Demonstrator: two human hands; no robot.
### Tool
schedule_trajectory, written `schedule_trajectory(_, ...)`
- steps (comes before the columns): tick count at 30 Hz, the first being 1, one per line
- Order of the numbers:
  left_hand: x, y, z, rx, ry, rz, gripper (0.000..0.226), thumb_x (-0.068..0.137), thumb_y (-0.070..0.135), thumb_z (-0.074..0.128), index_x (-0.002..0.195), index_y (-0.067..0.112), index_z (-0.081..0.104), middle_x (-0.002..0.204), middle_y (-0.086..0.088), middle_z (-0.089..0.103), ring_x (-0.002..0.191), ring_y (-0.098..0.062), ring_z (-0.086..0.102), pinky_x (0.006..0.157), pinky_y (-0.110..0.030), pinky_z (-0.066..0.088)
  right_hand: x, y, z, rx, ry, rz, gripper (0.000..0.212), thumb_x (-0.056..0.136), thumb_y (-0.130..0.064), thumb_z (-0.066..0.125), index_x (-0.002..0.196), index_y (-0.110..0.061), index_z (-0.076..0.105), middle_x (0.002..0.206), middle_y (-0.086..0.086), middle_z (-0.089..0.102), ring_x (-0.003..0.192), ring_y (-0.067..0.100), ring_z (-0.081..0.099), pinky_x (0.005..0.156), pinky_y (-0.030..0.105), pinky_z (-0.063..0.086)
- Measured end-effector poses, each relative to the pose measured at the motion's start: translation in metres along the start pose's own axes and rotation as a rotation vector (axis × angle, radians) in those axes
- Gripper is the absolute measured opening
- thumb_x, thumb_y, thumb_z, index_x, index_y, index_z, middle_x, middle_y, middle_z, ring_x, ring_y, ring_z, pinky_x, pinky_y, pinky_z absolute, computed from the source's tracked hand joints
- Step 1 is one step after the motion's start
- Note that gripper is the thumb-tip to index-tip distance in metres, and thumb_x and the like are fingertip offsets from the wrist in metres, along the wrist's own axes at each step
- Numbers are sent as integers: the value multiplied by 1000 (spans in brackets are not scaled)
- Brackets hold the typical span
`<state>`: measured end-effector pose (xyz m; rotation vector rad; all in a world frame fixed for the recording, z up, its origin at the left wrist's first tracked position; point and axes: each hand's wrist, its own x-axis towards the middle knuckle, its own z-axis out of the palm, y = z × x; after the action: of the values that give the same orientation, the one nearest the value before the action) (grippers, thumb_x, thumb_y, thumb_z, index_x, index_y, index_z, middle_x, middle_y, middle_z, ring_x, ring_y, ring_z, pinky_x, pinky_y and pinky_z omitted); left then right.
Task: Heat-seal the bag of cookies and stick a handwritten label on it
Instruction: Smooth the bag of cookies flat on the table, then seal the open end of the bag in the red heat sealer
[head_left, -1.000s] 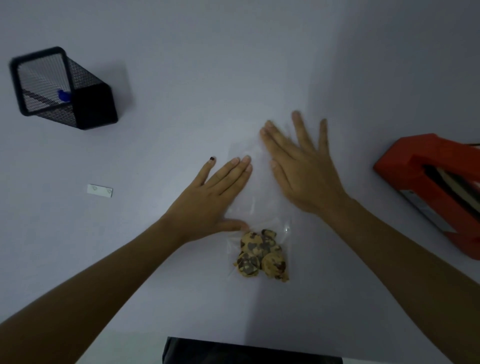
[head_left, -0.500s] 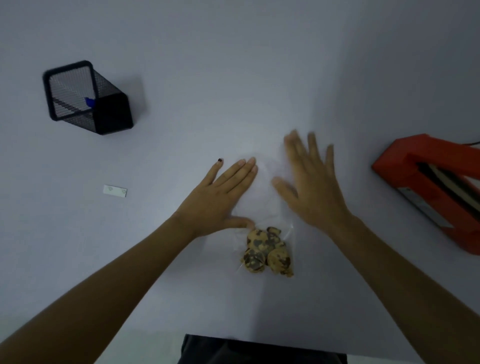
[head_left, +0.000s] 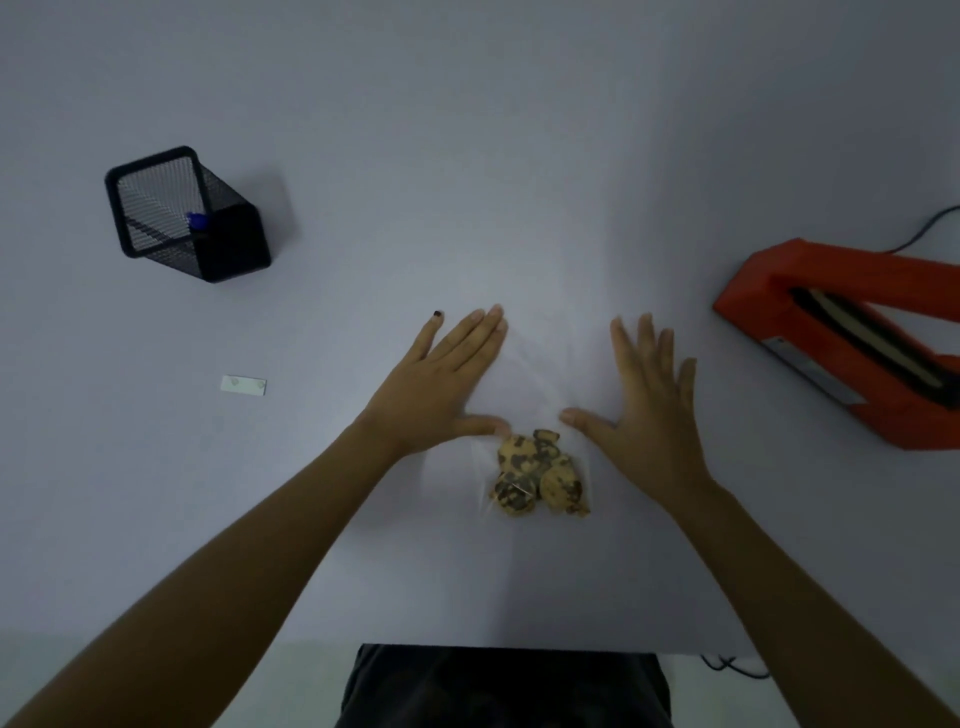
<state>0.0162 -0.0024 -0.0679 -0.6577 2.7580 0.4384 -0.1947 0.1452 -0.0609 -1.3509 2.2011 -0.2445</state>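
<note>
Your bag of cookies (head_left: 537, 470) lies on the table (head_left: 467, 156) between your flat, spread hands, the left hand (head_left: 441, 387) pressing the clear film and the right hand (head_left: 644, 405) beside it, neither gripping anything. The film looks thin and slippery and the cookies brittle, so pinch the empty far end. Open table runs right towards the red sealer (head_left: 841, 332).

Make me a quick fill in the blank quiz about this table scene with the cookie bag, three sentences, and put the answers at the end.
1. The heat sealer at the table's right side is coloured ____.
2. The cookies sit at the end of the clear bag that is ____ to the person.
3. The left hand and right hand both lie with fingers ____.
4. The black mesh pen holder is lying on its ____.

Answers: red; nearest; straight; side
</note>
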Motion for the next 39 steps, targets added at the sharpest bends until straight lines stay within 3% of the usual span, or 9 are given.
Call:
schedule_trajectory(9, -3, 4, -2, -96, 55, -35, 115, 75, 81, 41, 152, 10, -5, 159, -7, -13, 148, -22, -10, 121, -49, 7, 1, 3, -5, 100, -44, 5, 98, 81, -53, 67, 153, -29, 6, 161, 7, -13, 147, 24, -16, 115, 46, -14)
schedule_trajectory(14, -14, 21, -13, -327, 282, -300, 115, 77, 72, 54, 151, 9, -7, 157, -4, -21, 147, -22, -15, 120, -39, 0, 2, 1, -5, 80, -44, 25, 101, 80, -51, 69, 154, -27, 3, 161, 5, -15, 147, 22, -16, 114, 44, -14)
schedule_trajectory(16, -16, 32, -13, -418, 386, -519, 101, 84, 68, 49, 152, 8, 5, 160, -9, -11, 148, -22, -7, 121, -38, 6, 3, 1, -4, 72, -43, 22, 101, 80, -52, 69, 153, -27, 3, 161, 4, -15, 147, 23, -16, 115, 45, -14)
schedule_trajectory(19, -11, 41, -7, -571, 441, -751, 71, 92, 56, 44, 144, 8, 34, 159, -17, 9, 146, -30, 9, 119, -48, 20, 3, 1, -4, 58, -53, 28, 101, 80, -50, 69, 154, -27, 3, 161, 5, -15, 147, 23, -16, 116, 47, -13)
schedule_trajectory(22, 0, 51, -3, -534, 483, -764, 52, 94, 47, 52, 130, 11, 50, 151, -17, 29, 138, -34, 24, 113, -47, 30, 3, 0, -6, 31, -71, 40, 102, 81, -51, 68, 154, -27, 1, 161, 6, -17, 147, 24, -17, 116, 48, -12)
schedule_trajectory(26, 16, 66, -16, -555, 514, -793, 45, 89, 44, 61, 121, 13, 60, 137, -12, 45, 125, -30, 37, 99, -40, 39, 3, -2, -8, 36, -86, 58, 104, 80, -53, 68, 154, -27, -1, 161, 6, -18, 146, 23, -19, 117, 48, -12)
schedule_trajectory(30, 22, 72, -30, -784, 524, -873, 43, 86, 36, 68, 117, 10, 56, 130, -10, 43, 114, -25, 45, 84, -18, 32, 4, -4, -12, 55, -95, 72, 105, 80, -52, 68, 154, -27, -1, 160, 5, -19, 146, 22, -20, 115, 45, -14)
schedule_trajectory(35, 26, 79, -36, -993, 490, -974, 66, 79, 24, 77, 131, 6, 40, 132, -15, 36, 107, -29, 51, 91, -37, 48, 5, -4, -13, 59, -95, 81, 105, 80, -51, 69, 153, -26, -2, 160, 4, -19, 146, 22, -20, 116, 46, -13)
schedule_trajectory(39, 30, 74, -37, -1094, 406, -999, 68, 79, 26, 77, 132, 9, 38, 111, -11, 55, 101, -28, 57, 86, -35, 47, 5, -4, -13, 71, -93, 91, 106, 79, -51, 69, 153, -27, -4, 161, 3, -18, 146, 21, -20, 117, 46, -13)
